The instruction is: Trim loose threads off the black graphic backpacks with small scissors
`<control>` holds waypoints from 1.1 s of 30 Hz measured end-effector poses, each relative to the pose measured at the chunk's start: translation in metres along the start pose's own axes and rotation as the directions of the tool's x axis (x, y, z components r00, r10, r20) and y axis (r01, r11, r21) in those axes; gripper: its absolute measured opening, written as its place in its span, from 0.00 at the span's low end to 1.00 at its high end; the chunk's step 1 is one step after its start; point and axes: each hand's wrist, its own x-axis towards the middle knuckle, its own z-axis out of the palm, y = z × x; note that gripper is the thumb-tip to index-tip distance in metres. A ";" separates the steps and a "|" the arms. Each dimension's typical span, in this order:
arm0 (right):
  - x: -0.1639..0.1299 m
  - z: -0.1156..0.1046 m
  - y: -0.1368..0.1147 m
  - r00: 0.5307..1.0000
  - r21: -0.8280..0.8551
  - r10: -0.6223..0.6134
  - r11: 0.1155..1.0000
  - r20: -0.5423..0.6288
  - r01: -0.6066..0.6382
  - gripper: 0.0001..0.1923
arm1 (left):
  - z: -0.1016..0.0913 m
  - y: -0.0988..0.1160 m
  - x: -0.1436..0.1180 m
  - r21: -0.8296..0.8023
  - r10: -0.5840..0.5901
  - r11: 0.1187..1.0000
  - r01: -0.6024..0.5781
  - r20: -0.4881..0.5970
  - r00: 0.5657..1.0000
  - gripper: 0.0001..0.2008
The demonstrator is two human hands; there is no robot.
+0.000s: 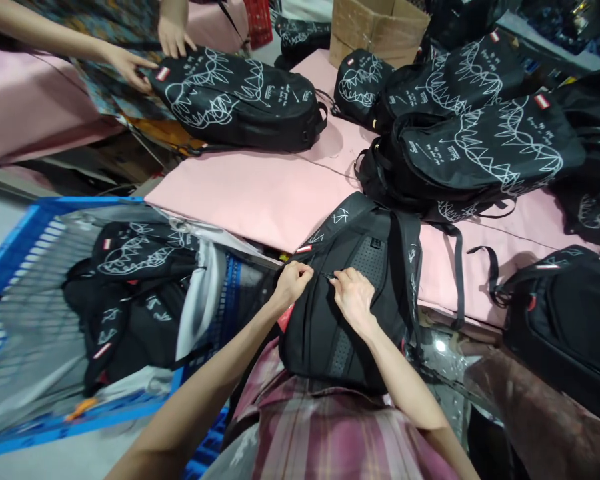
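Observation:
A black backpack [353,333] leans against the table edge in front of me, its padded back with mesh panels facing up. My left hand [293,285] is closed at the lower part of a shoulder strap [325,233], which carries white marks and a small red-and-white label. Just to the right, my right hand [354,297] pinches a small dark piece over the back panel; its kind is too small to make out. The other shoulder strap [411,260] hangs down the right side. A bit of red shows beside the bag, below my left wrist.
Black backpacks with white scribbles [500,143] lie on the pink tabletop [260,193]. Across it, another person's hands [135,67] touch a similar backpack [245,100]. A blue crate [17,240] at left holds more bags. A cardboard box [370,33] stands behind; another backpack [565,313] sits at right.

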 end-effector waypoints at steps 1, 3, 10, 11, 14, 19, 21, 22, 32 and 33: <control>0.001 0.000 -0.001 1.000 -0.012 -0.017 1.000 0.007 0.017 0.12 | 0.000 -0.001 0.000 -0.019 -0.003 1.000 0.003 0.002 1.000 0.14; 0.002 -0.002 -0.005 0.998 -0.043 -0.054 0.998 0.025 0.056 0.12 | 0.001 -0.001 0.000 -0.047 -0.015 0.999 0.014 -0.005 1.000 0.15; 0.008 -0.016 -0.014 0.978 -0.172 -0.180 0.965 0.105 0.196 0.11 | 0.003 0.004 -0.002 -0.087 -0.057 0.995 0.052 -0.051 0.997 0.17; 0.008 -0.017 -0.015 0.977 -0.181 -0.186 0.962 0.108 0.204 0.10 | 0.003 0.004 -0.003 -0.091 -0.060 0.994 0.054 -0.055 0.997 0.17; 0.010 -0.017 -0.016 0.974 -0.191 -0.201 0.957 0.106 0.218 0.10 | 0.005 0.004 -0.003 -0.096 -0.066 0.994 0.060 -0.058 0.996 0.17; 0.010 -0.015 -0.017 0.975 -0.156 -0.200 0.964 0.098 0.213 0.10 | 0.006 0.003 -0.002 -0.084 -0.059 0.995 0.055 -0.042 0.997 0.17; 0.007 -0.018 -0.009 0.987 -0.068 -0.147 0.986 0.067 0.152 0.10 | -0.005 0.001 -0.004 -0.075 -0.051 0.996 0.049 -0.032 0.998 0.17; 0.005 -0.019 -0.003 0.994 0.016 -0.100 0.995 0.042 0.099 0.09 | -0.014 0.000 -0.006 -0.076 -0.050 0.996 0.048 -0.029 0.998 0.17; 0.005 0.017 0.040 0.888 0.884 0.445 0.361 0.116 -0.296 0.20 | -0.020 0.057 0.005 0.263 0.294 0.907 -0.330 0.168 0.941 0.15; 0.012 0.018 0.043 0.890 0.886 0.449 0.379 0.078 -0.268 0.19 | -0.006 0.071 0.014 0.275 0.340 0.887 -0.372 0.158 0.927 0.16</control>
